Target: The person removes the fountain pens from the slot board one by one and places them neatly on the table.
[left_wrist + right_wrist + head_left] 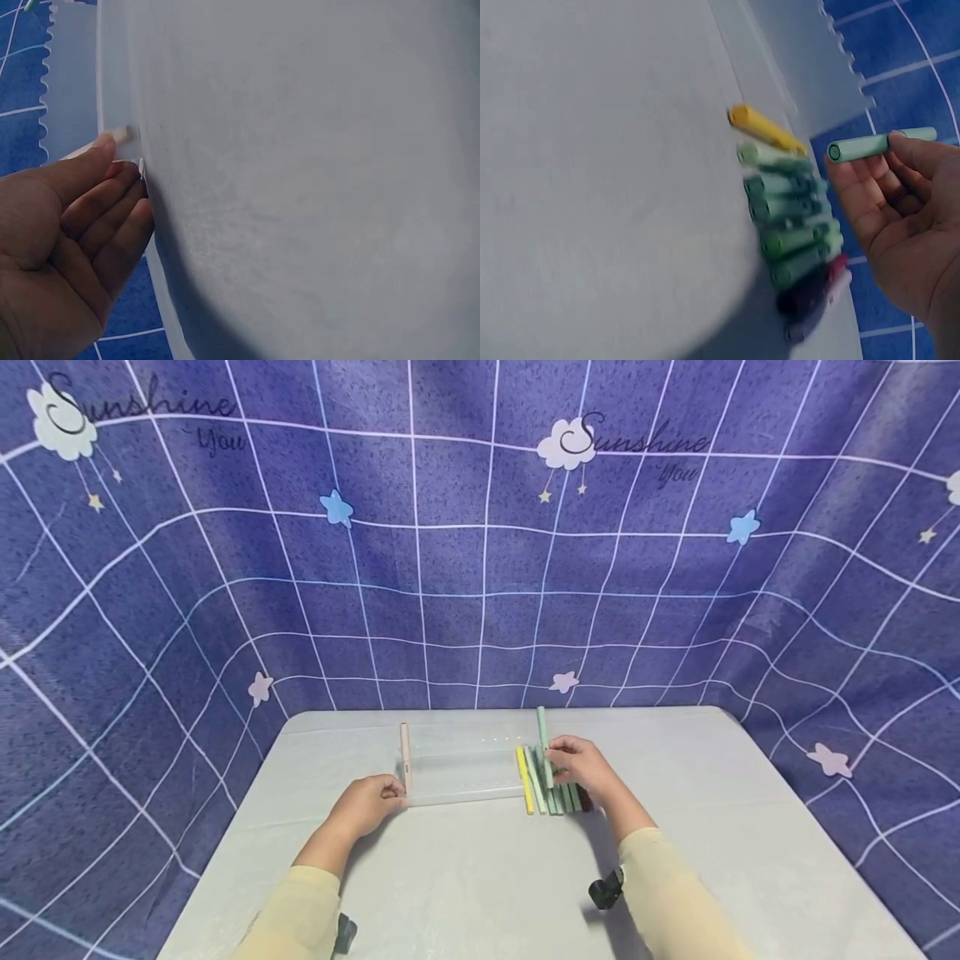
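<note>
A clear plastic tray (467, 797) with a scalloped edge lies toward the back of the table. My left hand (366, 806) pinches its near left corner between thumb and fingers. A pale peach marker (406, 745) lies in the tray's left end, beside the left thumb. My right hand (588, 770) holds a light green marker (864, 148) between thumb and fingertips, raised above a row of markers. In that row, right of the tray, are a yellow marker (761, 127), several green markers (787, 244) and dark ones (802, 296) at the far end.
The white table (465, 885) ends at a blue gridded curtain (480, 552) behind and at both sides. Black wrist devices (606, 889) sit by the sleeves.
</note>
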Tool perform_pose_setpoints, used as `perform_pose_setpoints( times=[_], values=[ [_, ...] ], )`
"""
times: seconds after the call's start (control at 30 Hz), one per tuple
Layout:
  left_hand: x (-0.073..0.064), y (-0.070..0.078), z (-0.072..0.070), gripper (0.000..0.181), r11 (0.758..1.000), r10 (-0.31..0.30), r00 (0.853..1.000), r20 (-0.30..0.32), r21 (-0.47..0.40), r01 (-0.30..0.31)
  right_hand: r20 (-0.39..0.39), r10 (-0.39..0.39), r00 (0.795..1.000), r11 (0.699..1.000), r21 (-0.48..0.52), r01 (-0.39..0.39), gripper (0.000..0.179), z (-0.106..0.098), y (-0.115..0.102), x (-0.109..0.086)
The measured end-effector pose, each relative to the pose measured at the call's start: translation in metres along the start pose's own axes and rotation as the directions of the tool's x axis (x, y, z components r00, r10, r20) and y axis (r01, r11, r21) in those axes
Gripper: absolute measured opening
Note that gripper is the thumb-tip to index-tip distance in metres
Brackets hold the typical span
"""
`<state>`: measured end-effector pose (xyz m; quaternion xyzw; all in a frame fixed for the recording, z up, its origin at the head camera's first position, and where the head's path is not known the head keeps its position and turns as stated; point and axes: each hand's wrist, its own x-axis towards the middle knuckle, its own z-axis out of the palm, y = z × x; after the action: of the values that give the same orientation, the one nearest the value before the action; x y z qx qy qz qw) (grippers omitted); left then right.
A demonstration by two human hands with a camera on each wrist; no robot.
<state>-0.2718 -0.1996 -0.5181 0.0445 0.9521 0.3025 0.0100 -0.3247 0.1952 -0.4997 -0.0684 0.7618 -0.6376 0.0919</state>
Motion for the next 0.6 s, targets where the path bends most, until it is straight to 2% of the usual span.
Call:
perform_pose_setpoints(
  times=[0.17, 0.33, 0.6],
  values=[
    [0.000, -0.001, 0.000, 0.008, 1.000, 0.000, 1.000, 0.000, -0.002, 0.000, -0.044, 0.017, 0.999, 1.000, 0.018, -0.017, 0.035, -0.022, 0.005, -0.006],
    [0.000, -0.002, 0.000, 0.009, 1.000, 0.002, 1.000, 0.001, -0.003, -0.002, -0.115, 0.033, 0.993, 0.999, -0.022, -0.035, 0.032, -0.042, 0.007, -0.013],
    [0.001, -0.002, 0.001, 0.009, 1.000, 0.002, 1.000, 0.000, -0.007, -0.002, -0.154, 0.136, 0.979, 0.985, -0.087, -0.150, 0.031, -0.067, 0.018, -0.022]
  ],
)
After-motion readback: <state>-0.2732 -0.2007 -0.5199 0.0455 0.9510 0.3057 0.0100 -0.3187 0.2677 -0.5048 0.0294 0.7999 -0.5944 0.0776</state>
